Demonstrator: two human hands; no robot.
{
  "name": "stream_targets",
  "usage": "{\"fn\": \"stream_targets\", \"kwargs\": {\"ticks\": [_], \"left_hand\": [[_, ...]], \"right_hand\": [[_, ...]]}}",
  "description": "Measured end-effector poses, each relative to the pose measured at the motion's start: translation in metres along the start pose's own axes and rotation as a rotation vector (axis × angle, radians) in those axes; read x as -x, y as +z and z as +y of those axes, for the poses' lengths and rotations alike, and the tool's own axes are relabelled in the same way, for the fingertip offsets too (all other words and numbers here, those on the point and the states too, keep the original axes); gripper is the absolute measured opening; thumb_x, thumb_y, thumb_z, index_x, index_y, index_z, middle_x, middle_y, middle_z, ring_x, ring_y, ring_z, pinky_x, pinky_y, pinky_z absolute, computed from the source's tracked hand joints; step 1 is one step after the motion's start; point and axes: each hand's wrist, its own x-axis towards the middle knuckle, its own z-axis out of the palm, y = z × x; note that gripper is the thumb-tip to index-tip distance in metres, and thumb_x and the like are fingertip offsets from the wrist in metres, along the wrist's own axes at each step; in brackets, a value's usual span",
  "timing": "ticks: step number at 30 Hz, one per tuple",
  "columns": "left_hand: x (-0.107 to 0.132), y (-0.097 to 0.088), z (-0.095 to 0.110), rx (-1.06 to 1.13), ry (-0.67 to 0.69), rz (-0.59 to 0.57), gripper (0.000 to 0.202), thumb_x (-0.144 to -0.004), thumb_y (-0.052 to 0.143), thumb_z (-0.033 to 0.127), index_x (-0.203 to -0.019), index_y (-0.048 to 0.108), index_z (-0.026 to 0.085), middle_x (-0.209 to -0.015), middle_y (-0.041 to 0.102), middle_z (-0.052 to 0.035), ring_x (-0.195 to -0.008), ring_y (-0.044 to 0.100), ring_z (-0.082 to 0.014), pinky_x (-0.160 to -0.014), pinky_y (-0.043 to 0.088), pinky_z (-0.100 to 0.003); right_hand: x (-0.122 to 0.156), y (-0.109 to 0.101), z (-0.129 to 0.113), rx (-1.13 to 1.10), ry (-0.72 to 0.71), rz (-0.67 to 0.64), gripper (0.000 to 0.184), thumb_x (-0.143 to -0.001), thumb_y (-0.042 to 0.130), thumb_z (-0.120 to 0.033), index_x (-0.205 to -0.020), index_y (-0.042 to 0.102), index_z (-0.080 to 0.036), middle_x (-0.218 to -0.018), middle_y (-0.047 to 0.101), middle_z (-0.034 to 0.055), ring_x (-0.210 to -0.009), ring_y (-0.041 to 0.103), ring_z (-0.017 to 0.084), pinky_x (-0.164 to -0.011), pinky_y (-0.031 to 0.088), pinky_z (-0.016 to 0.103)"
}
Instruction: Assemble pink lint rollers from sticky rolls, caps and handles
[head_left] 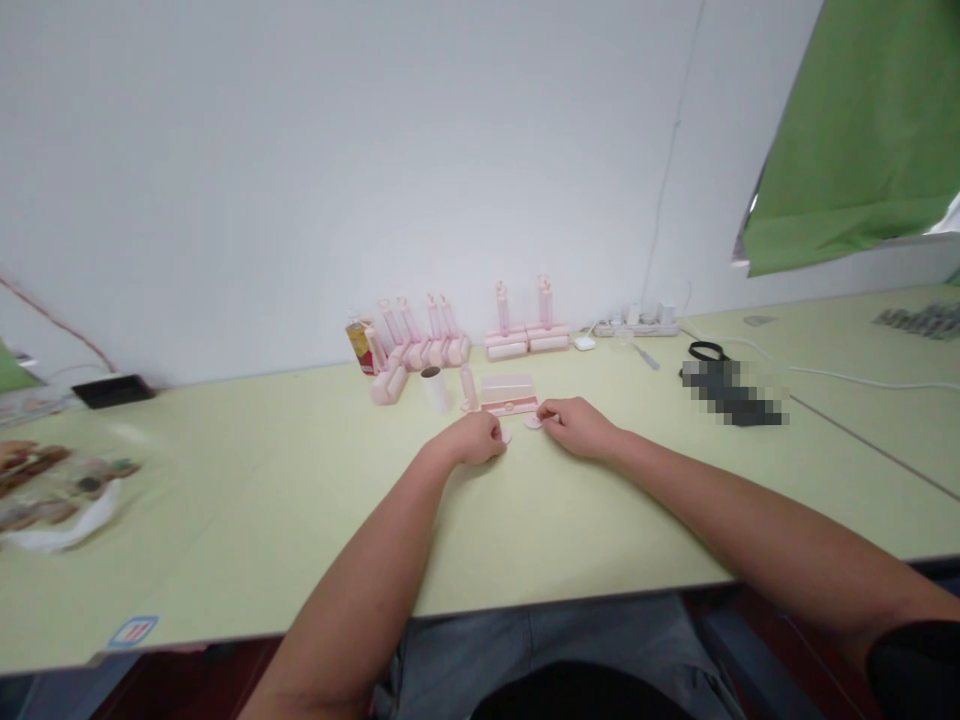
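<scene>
My left hand [474, 439] is closed at the middle of the table, its fingertips pinching the edge of a small pale disc [506, 437]. Across a short gap, my right hand [577, 426] is also closed, with thumb and fingers pressed on a second pale round disc [532, 423]. Both discs are low, at the tabletop; their exact kind is too small to make out. Just beyond the hands lies a pink case [508, 385] with its lid raised. A clear pinkish tube [469, 383] stands left of the case, beside a white cylinder with a dark top [436, 390].
Along the wall stand several pink cases and tubes [427, 350], with more pink ones [527, 338] to their right. A yellow-red pouch [360, 343] leans behind. A power strip [637, 328], a black strap [706, 351] and cables lie right; bagged items [60, 490] lie left.
</scene>
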Motion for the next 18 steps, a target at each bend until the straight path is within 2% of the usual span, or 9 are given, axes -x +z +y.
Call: {"fn": "stream_targets", "kwargs": {"ticks": [2, 4, 6, 9, 10, 11, 13, 15, 18], "left_hand": [[0.000, 0.006, 0.005, 0.023, 0.041, 0.096, 0.032, -0.093, 0.057, 0.037, -0.118, 0.061, 0.017, -0.120, 0.062, -0.0097, -0.101, 0.062, -0.0199, -0.086, 0.055, -0.038], [-0.001, 0.006, 0.009, 0.028, 0.061, 0.133, 0.034, -0.095, 0.055, 0.036, -0.124, 0.058, 0.018, -0.128, 0.057, -0.0102, -0.110, 0.059, -0.0214, -0.093, 0.053, -0.042], [-0.004, -0.004, 0.007, 0.032, 0.071, 0.140, 0.035, -0.093, 0.056, 0.037, -0.121, 0.060, 0.016, -0.122, 0.061, -0.0098, -0.104, 0.061, -0.0214, -0.088, 0.054, -0.040], [-0.007, -0.036, -0.014, 0.055, 0.043, 0.206, 0.032, -0.090, 0.056, 0.042, -0.094, 0.068, 0.013, -0.083, 0.067, -0.0047, -0.072, 0.061, -0.0162, -0.063, 0.050, -0.028], [-0.007, -0.049, -0.026, 0.063, -0.017, 0.341, 0.033, -0.089, 0.055, 0.043, -0.085, 0.067, 0.013, -0.072, 0.064, -0.0031, -0.066, 0.058, -0.0151, -0.059, 0.046, -0.027], [-0.007, -0.061, -0.039, 0.069, -0.108, 0.540, 0.035, -0.089, 0.053, 0.044, -0.081, 0.065, 0.012, -0.069, 0.062, -0.0029, -0.065, 0.056, -0.0146, -0.058, 0.043, -0.026], [-0.004, -0.079, -0.067, 0.060, -0.310, 0.854, 0.033, -0.092, 0.046, 0.039, -0.089, 0.063, 0.011, -0.079, 0.065, -0.0058, -0.070, 0.056, -0.0153, -0.061, 0.042, -0.027], [0.002, -0.086, -0.092, 0.015, -0.552, 0.973, 0.032, -0.093, 0.043, 0.036, -0.100, 0.060, 0.010, -0.090, 0.066, -0.0089, -0.078, 0.059, -0.0179, -0.067, 0.044, -0.030], [0.009, -0.077, -0.119, -0.003, -0.630, 0.981, 0.036, -0.090, 0.049, 0.033, -0.117, 0.053, 0.009, -0.103, 0.064, -0.0143, -0.096, 0.059, -0.0241, -0.079, 0.046, -0.036]], "right_hand": [[0.001, -0.001, -0.001, 0.010, -0.039, -0.056, 0.027, -0.086, 0.052, -0.017, -0.104, 0.073, -0.020, -0.098, 0.075, 0.0061, -0.082, 0.065, 0.019, -0.076, 0.044, 0.028], [0.002, -0.001, -0.002, -0.006, -0.095, -0.117, 0.034, -0.084, 0.052, -0.014, -0.111, 0.072, -0.021, -0.105, 0.074, 0.0056, -0.089, 0.066, 0.020, -0.083, 0.045, 0.029], [0.004, -0.001, -0.003, -0.035, -0.139, -0.153, 0.040, -0.083, 0.051, -0.011, -0.117, 0.070, -0.022, -0.112, 0.073, 0.0052, -0.094, 0.066, 0.020, -0.088, 0.045, 0.030], [0.005, -0.001, -0.005, -0.094, -0.153, -0.143, 0.045, -0.082, 0.049, -0.009, -0.121, 0.068, -0.022, -0.122, 0.070, 0.0056, -0.099, 0.065, 0.020, -0.090, 0.045, 0.030], [0.005, -0.001, -0.005, -0.110, -0.144, -0.136, 0.045, -0.082, 0.049, -0.009, -0.121, 0.068, -0.021, -0.122, 0.069, 0.0059, -0.099, 0.065, 0.020, -0.089, 0.045, 0.029], [0.005, -0.001, -0.006, -0.123, -0.131, -0.132, 0.045, -0.082, 0.049, -0.009, -0.121, 0.069, -0.021, -0.121, 0.070, 0.0063, -0.097, 0.065, 0.019, -0.087, 0.045, 0.029], [0.005, -0.001, -0.006, -0.129, -0.101, -0.136, 0.042, -0.082, 0.051, -0.010, -0.118, 0.070, -0.019, -0.108, 0.073, 0.0062, -0.087, 0.065, 0.018, -0.082, 0.045, 0.028], [0.005, -0.001, -0.006, -0.121, -0.078, -0.139, 0.040, -0.082, 0.052, -0.011, -0.117, 0.070, -0.019, -0.090, 0.073, 0.0042, -0.074, 0.061, 0.017, -0.076, 0.044, 0.028], [0.004, 0.000, -0.005, -0.121, -0.076, -0.139, 0.038, -0.081, 0.052, -0.013, -0.114, 0.071, -0.019, -0.077, 0.069, 0.0013, -0.064, 0.056, 0.015, -0.071, 0.041, 0.027]]}}
